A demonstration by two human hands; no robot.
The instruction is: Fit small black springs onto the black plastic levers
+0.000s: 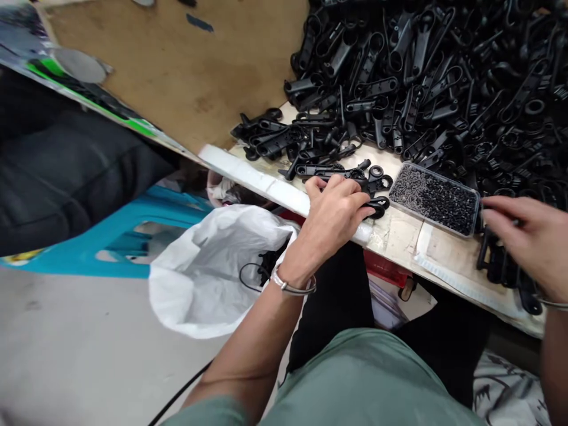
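My left hand [339, 204] rests at the table's front edge, its fingers curled around a black plastic part [378, 206] whose ringed end sticks out past the thumb. Much of that part is hidden under the hand. Beside it stands a clear box [430, 220] filled with small dark screws [426, 192]. At the box's right side, my right hand [528, 236] is closed in a pinch; what lies between the fingertips is too small to make out. Several black parts [499, 260] lie under and in front of the right hand.
A big heap of black plastic parts [399, 77] covers the back and right of the table. White foam [252, 174] lines the front edge. Below it are an open white sack [186, 278] and a blue stool [133, 236]. Another person's dark-clothed leg [66, 171] is at left.
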